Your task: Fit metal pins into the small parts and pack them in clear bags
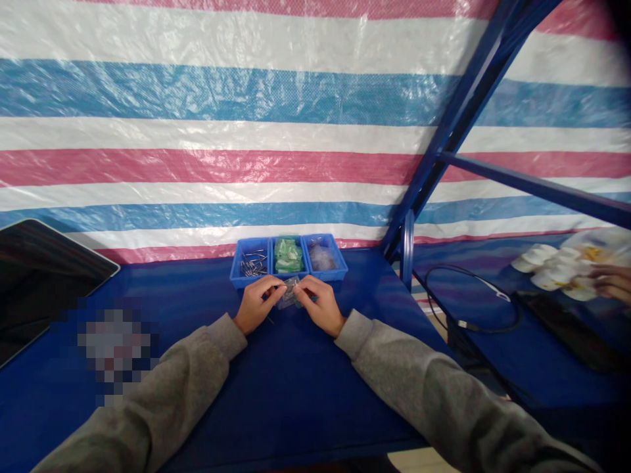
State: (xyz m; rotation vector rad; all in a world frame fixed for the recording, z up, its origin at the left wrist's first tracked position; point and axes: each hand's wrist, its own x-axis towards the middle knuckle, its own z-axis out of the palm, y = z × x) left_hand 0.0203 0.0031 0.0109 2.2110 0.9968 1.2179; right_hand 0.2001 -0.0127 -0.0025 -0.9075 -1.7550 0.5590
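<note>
From the head camera, my only view, I look forward and down on two bare hands over a blue table (290, 394). A small clear plastic bag (287, 299) sits directly between the fingertips: the left hand (260, 303) and the right hand (319, 305) both pinch it, thumbs and fingers drawn narrow, so neither is nearer. It seems to slant up toward the right fingers, but they cover its ends, and I cannot be sure of its long axis or contents. Just beyond the fingertips stand three blue bins (241, 281) side by side: thin metal pieces (254, 264) beyond the left fingers, green packets (288, 255) straight ahead, clear bags (323, 258) beyond the right fingers. A short thin rod (270, 320) lies just below the left hand, on the wearer's side. I can read no brand, label or writing anywhere.
</note>
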